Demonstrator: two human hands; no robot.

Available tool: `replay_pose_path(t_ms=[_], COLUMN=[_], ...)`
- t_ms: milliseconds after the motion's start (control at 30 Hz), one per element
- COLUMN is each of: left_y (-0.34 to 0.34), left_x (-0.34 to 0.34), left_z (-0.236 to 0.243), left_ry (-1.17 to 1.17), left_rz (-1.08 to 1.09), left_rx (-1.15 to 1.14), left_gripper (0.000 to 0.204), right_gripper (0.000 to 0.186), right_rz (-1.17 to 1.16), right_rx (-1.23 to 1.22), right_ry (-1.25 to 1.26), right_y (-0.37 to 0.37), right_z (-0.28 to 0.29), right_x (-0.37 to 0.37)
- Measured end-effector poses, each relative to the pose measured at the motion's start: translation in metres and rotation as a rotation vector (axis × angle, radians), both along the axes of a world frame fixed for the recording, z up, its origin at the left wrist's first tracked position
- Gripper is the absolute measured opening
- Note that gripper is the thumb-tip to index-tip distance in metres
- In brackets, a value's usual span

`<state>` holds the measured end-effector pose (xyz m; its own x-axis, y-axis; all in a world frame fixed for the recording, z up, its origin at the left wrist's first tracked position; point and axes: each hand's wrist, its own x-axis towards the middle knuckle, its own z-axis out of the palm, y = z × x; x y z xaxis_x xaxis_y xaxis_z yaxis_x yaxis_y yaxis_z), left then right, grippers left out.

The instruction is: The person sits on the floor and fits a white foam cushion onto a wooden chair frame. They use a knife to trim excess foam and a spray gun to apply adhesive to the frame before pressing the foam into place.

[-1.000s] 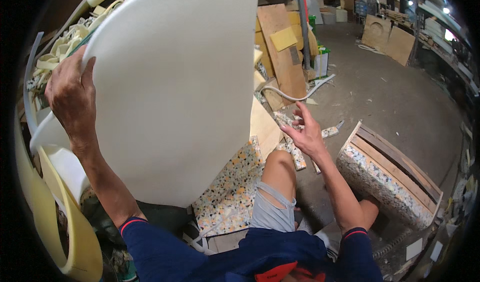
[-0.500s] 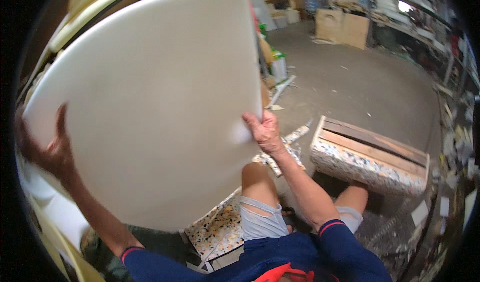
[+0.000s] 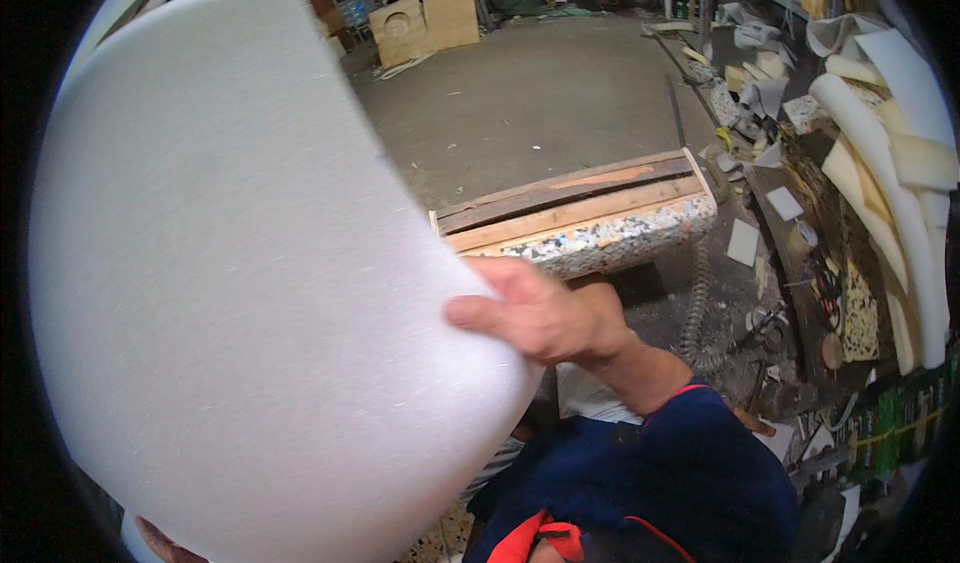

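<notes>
A large white foam sheet (image 3: 230, 223) fills the left half of the view, close up. My right hand (image 3: 540, 313) grips its right edge near the lower corner, thumb on the near face and fingers behind. Past that hand stands a wooden frame piece (image 3: 560, 203) with speckled foam along its side. At the lower left rim only a sliver of skin shows, likely my left hand (image 3: 165, 541); the sheet hides its fingers.
Two plywood panels (image 3: 425, 25) lean at the back. On the right, a bench holds tape rolls (image 3: 803, 236) and tools, with long foam offcuts (image 3: 890, 193) heaped beside it. A ribbed hose (image 3: 697, 303) runs down near the frame piece. Scraps dot the floor.
My view has turned right, bringing the bench and offcuts in. The sheet is nearer and tilted, with its lower part toward me. My left hand has dropped almost out of sight.
</notes>
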<state>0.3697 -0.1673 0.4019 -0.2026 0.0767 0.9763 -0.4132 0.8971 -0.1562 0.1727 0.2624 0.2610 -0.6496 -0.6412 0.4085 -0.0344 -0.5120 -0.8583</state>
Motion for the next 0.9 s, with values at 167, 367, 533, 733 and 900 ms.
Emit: replay_pose_path(t_ms=[167, 367, 533, 733, 900], left_y=[-0.009, 0.05, 0.131, 0.246, 0.311], left_x=[-0.037, -0.096, -0.168, -0.197, -0.182], left_z=[-0.072, -0.099, -0.116, -0.111, -0.162], left_ry=[0.063, 0.102, -0.233, -0.148, -0.161], left_rz=[-0.321, -0.629, -1.21, -1.565, -1.555], left_rx=[0.543, 0.929, 0.938, 0.823, 0.943], left_gripper=[0.045, 0.044, 0.032, 0.025, 0.037], right_gripper=[0.035, 0.043, 0.041, 0.043, 0.047], right_rz=[-0.489, -1.206, -1.238, -1.38, -1.691], right_rx=[0.121, 0.012, 0.202, 0.409, 0.907], right_ry=[-0.064, -0.185, -0.047, -0.165, 0.067], right_y=[0.085, 0.182, 0.273, 0.368, 0.425], right_z=[-0.048, -0.08, -0.068, -0.043, -0.04], right_x=[0.021, 0.051, 0.073, 0.099, 0.135])
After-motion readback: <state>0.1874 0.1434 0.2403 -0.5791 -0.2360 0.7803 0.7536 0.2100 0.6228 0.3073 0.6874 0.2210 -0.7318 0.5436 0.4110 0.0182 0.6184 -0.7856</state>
